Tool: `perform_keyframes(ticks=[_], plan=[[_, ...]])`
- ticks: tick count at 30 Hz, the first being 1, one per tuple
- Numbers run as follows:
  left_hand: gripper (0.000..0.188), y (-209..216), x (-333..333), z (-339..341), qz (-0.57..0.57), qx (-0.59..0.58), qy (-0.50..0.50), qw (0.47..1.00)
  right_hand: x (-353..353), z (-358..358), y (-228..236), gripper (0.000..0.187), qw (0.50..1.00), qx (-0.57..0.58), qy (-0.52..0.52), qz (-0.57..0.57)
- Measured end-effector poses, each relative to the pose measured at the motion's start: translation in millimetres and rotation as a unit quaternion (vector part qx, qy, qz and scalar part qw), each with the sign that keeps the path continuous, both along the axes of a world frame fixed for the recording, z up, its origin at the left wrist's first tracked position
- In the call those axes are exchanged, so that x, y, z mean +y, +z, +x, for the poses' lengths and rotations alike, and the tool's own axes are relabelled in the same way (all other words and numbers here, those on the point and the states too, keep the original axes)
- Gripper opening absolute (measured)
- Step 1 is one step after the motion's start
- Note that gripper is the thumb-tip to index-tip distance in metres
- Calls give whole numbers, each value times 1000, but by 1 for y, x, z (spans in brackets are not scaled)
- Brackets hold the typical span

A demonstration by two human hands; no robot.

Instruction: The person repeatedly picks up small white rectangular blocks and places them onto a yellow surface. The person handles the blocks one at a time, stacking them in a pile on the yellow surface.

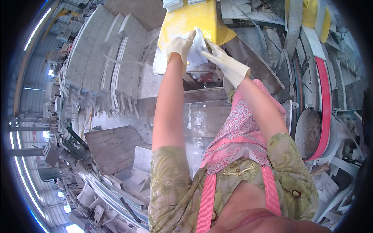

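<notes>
A small stack of white stone tiles (199, 49) is at the near edge of a yellow-covered work surface (182, 21). My left hand (180, 46), in a cream rubber glove, presses on the stack's left side with its thumb pointing away from me. On the other side my right hand (227, 64), gloved alike, has its thumb and fingers stretched against the tiles. Together the two hands clasp the stack between them. Some of the fingertips are hidden behind the tiles and the gloves.
More white tiles (173, 4) lie at the far end of the yellow cover. Long pale slabs (87, 46) are piled at the left. At the right is a wheel with a red belt (323, 105). A wooden board (118, 147) and broken pieces lie at the lower left.
</notes>
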State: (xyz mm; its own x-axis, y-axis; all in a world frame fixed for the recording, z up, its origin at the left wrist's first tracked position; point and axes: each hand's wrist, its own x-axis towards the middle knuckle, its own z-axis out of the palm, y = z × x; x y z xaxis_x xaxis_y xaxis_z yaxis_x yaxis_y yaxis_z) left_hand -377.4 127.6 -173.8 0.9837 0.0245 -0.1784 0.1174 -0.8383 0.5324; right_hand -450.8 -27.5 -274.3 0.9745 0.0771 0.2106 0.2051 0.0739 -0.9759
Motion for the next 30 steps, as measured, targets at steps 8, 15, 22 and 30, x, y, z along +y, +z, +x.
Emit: perform_keyframes(ticks=[8, 15, 22, 30], plan=[[77, 8, -1, 10, 33, 20, -6, 999, 5, 8, -25, 72, 997, -47, -62, -11], [41, -21, 20, -20, 317, -199, -303, 877, -40, 34, 1, 49, 993, -103, -56, -26], [113, -23, 5, -4, -70, -4, -78, 994, -24, 53, 21, 52, 996, 53, 0, 68], [115, -18, -1, -16, -118, -25, -71, 990, 8, 92, -15, 47, 992, -16, -35, 124]])
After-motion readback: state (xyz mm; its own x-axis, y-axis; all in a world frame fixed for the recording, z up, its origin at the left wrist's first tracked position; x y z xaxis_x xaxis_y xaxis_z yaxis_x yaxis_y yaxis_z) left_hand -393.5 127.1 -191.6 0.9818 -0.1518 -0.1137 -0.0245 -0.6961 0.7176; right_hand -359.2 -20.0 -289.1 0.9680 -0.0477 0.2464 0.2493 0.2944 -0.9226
